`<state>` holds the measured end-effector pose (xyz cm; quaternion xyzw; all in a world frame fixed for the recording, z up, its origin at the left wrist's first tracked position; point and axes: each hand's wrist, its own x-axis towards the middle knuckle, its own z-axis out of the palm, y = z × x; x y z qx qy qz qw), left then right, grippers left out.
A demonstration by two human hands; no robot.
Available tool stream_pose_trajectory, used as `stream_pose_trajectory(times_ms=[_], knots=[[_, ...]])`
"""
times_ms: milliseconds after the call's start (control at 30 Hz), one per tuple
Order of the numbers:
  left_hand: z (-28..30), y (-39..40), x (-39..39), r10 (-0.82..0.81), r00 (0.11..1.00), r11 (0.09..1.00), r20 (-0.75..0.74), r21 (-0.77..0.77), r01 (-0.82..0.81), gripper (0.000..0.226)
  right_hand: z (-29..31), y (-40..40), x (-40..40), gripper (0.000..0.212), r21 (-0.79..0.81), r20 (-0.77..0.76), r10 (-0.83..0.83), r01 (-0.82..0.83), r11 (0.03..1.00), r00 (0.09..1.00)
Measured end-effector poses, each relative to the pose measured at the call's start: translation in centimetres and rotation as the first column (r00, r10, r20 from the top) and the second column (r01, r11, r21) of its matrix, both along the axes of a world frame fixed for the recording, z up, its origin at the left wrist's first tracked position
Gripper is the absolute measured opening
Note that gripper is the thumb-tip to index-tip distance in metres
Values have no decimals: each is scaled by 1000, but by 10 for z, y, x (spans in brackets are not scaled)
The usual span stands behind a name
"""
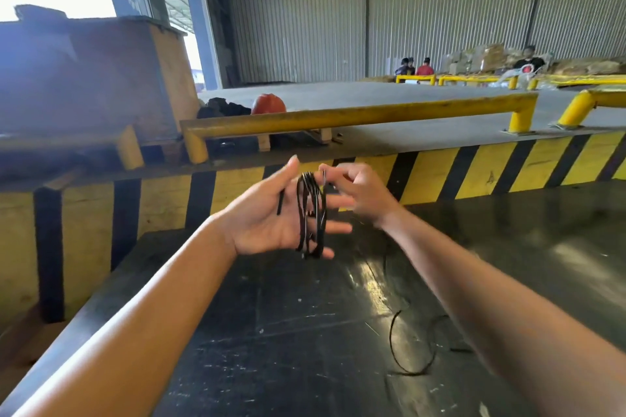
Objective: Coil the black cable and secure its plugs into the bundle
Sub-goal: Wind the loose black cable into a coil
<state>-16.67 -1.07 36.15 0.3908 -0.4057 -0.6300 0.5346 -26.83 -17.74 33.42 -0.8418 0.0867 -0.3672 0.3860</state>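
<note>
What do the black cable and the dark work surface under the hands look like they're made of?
Black cable: thin and flexible, probably rubber- or plastic-sheathed; it bends into tight loops around the left hand and shows faint glints. The right hand pinches it at the top.

Work surface: a hard, dark, semi-gloss sheet, possibly coated board or metal; it reflects light in streaks and carries pale scratches. Which one, I cannot tell.

1. Your view takes blown-out daylight from the opening at upper left, hazing the crate (101,78).
2. Glare streaks the dark worktop (288,332) near its right edge.
3. Your right hand (359,193) is motion-blurred.
4. Wide-angle distortion bows the yellow rail (355,117).
</note>
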Motion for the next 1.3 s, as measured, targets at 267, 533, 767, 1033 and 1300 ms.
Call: stream_pose_trajectory(times_ms=[267,533,767,1033,1300], knots=[[19,-17,19,660,751,721,-15,-270,-638,55,-55,55,3,45,-26,-345,89,-105,994,934],[-43,6,50,352,628,859,693,27,-511,52,10,-2,-14,30,-361,-369,-46,-97,927,928],[-15,10,7,117,984,987,134,93,-130,59,11,-25,-4,39,-67,-223,-13,-2,998,975],[6,-17,14,513,850,835,-117,-162,-526,57,-82,71,-2,37,-80,-616,172,-278,957,769],[-51,7,57,308,738,880,601,114,-461,71,24,8,-36,26,-347,-526,16,-231,909,851]])
